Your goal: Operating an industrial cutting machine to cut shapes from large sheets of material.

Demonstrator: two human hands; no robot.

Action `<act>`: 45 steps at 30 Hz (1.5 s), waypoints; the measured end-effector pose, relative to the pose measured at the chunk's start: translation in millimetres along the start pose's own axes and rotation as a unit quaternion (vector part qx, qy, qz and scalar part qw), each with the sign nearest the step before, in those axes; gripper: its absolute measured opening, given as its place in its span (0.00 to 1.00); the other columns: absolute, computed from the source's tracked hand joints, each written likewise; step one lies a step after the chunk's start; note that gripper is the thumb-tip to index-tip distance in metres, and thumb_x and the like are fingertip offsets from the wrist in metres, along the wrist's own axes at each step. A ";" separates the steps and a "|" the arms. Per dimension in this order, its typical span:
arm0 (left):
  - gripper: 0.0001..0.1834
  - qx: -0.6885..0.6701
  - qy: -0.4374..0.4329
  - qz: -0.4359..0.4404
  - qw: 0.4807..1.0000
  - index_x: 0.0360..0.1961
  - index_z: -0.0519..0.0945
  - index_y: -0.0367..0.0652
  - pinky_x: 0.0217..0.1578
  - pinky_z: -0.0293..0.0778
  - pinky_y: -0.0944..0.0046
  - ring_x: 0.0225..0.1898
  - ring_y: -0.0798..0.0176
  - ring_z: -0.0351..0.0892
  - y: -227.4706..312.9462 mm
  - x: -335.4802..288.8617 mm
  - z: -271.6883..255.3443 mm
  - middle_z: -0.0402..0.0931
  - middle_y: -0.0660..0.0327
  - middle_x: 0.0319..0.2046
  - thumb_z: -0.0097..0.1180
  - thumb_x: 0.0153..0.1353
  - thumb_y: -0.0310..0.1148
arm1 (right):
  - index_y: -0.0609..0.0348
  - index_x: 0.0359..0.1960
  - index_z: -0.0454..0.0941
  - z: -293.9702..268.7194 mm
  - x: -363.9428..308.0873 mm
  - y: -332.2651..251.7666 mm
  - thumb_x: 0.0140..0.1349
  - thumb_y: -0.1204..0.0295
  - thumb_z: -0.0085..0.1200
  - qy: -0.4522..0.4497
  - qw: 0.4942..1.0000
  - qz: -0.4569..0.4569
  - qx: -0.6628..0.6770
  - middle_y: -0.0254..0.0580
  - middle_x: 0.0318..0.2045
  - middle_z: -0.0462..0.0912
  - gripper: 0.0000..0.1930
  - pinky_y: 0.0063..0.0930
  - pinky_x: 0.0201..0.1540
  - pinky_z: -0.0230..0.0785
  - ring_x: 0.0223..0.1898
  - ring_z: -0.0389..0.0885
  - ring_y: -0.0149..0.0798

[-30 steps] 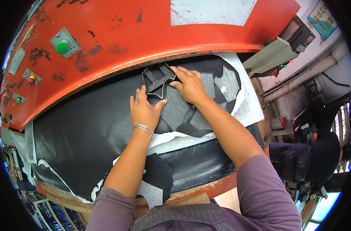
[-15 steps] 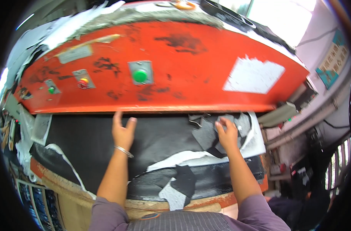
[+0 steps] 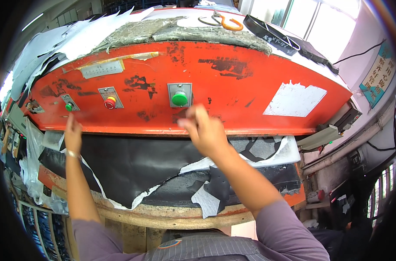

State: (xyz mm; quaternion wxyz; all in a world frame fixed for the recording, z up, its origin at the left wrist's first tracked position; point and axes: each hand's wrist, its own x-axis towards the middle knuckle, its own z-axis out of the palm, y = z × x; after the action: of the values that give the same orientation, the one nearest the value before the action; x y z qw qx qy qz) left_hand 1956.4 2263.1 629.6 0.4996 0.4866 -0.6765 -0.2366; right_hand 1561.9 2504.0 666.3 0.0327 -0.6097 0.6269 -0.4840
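Note:
My left hand (image 3: 73, 134), a bracelet at its wrist, reaches up just under a small green button (image 3: 69, 106) on a red machine panel (image 3: 132, 114). Its fingers stretch upward and hold nothing; I cannot tell whether they touch the button. My right hand (image 3: 208, 132) is raised in front of the panel, below and right of a large green button (image 3: 179, 98). Somewhat blurred, it shows the thumb apart from bent fingers with nothing between them. Below both hands, a black sheet (image 3: 135, 161) with a ragged white edge runs under the panel.
A red stop button (image 3: 110, 102) sits between the green ones. Cut black and grey scraps (image 3: 261, 147) lie at the right, and a pale grey scrap (image 3: 205, 201) lies near the front edge. Orange-handled scissors (image 3: 231, 23) and a black strip-shaped frame (image 3: 269, 34) rest on top.
My left hand has moved left from the black sheet to the small green button. My right hand has left the scraps, moving left and up toward the large green button. The view has shifted.

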 end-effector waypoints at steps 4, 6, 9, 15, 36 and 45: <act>0.11 0.069 -0.258 0.061 0.962 0.30 0.81 0.36 0.35 0.76 0.62 0.31 0.60 0.81 84.9 -171.1 60.1 0.82 0.57 0.29 0.56 0.58 0.35 | 0.57 0.36 0.72 -36.0 -126.0 16.0 0.58 0.52 0.55 -0.293 0.941 0.143 -0.087 0.54 0.30 0.81 0.19 0.49 0.35 0.71 0.33 0.80 0.57; 0.08 0.049 -0.404 -0.054 0.912 0.31 0.83 0.42 0.36 0.77 0.60 0.32 0.58 0.82 115.8 -258.4 65.2 0.83 0.56 0.32 0.60 0.56 0.35 | 0.59 0.40 0.76 -46.4 -186.6 11.8 0.57 0.48 0.55 -0.400 0.899 0.151 -0.093 0.55 0.37 0.80 0.25 0.47 0.41 0.71 0.41 0.79 0.55; 0.11 0.043 -0.456 0.074 0.886 0.29 0.84 0.45 0.39 0.76 0.59 0.36 0.52 0.79 139.8 -342.9 88.2 0.81 0.57 0.32 0.59 0.54 0.41 | 0.62 0.42 0.76 -59.8 -255.2 -2.1 0.50 0.46 0.60 -0.398 0.909 0.084 -0.089 0.50 0.39 0.78 0.30 0.42 0.46 0.70 0.44 0.76 0.53; 0.08 0.090 -0.376 0.129 0.913 0.23 0.83 0.42 0.33 0.73 0.55 0.29 0.51 0.76 146.8 -363.6 116.2 0.78 0.56 0.24 0.60 0.50 0.36 | 0.59 0.36 0.76 -48.4 -274.8 -8.0 0.39 0.59 0.68 -0.313 0.926 0.082 -0.193 0.43 0.35 0.76 0.24 0.36 0.44 0.71 0.43 0.74 0.46; 0.11 -0.169 -0.510 -0.140 0.832 0.37 0.83 0.35 0.39 0.74 0.70 0.34 0.71 0.79 200.0 -379.1 147.1 0.82 0.60 0.32 0.55 0.62 0.33 | 0.60 0.51 0.71 -28.3 -110.0 87.5 0.56 0.46 0.55 -0.189 0.851 0.336 -0.356 0.45 0.53 0.73 0.31 0.53 0.53 0.59 0.58 0.67 0.43; 0.19 -0.283 -0.421 -0.151 0.848 0.55 0.72 0.35 0.51 0.69 0.66 0.51 0.65 0.73 191.9 -392.0 178.9 0.74 0.56 0.51 0.52 0.64 0.30 | 0.60 0.42 0.69 -109.1 -157.3 78.7 0.56 0.68 0.61 -0.079 0.905 0.317 0.274 0.38 0.37 0.78 0.16 0.27 0.38 0.71 0.37 0.75 0.27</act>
State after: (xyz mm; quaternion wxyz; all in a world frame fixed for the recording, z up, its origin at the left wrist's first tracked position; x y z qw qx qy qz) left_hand 1724.0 2663.7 540.1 0.2410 0.2738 -0.6441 -0.6724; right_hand 1475.4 2674.3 586.8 0.3991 -0.3823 0.6250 -0.5512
